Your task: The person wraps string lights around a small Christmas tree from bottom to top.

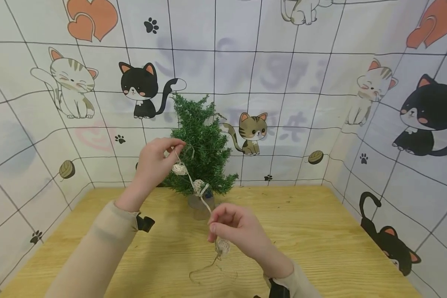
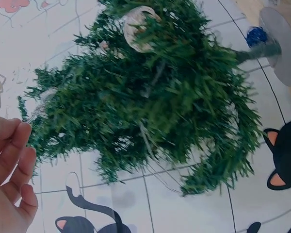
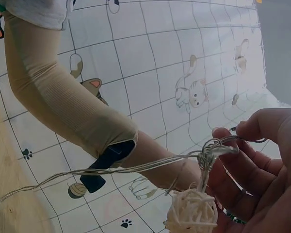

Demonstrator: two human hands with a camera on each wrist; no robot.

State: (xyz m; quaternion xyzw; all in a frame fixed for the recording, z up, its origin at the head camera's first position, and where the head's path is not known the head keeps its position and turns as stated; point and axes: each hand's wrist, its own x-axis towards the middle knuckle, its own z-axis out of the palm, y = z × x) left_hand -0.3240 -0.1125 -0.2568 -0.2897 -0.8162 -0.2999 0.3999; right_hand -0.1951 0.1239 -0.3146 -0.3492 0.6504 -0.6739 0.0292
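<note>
A small green artificial Christmas tree stands at the back of the table. My left hand is beside its left side, pinching the thin wire of a string of woven balls between thumb and fingers. In the left wrist view the left hand has its fingertips together on that wire by the branches. Pale balls hang from the wire before the tree. Lower and nearer, my right hand pinches the string. A woven ball hangs just below these fingers, and a loose wire tail trails beyond it.
The tree has a round greyish base, with a dark blue ball close to its stem. The wooden table is enclosed behind and at the sides by a cat-patterned cloth. Small dark bits lie on the tabletop.
</note>
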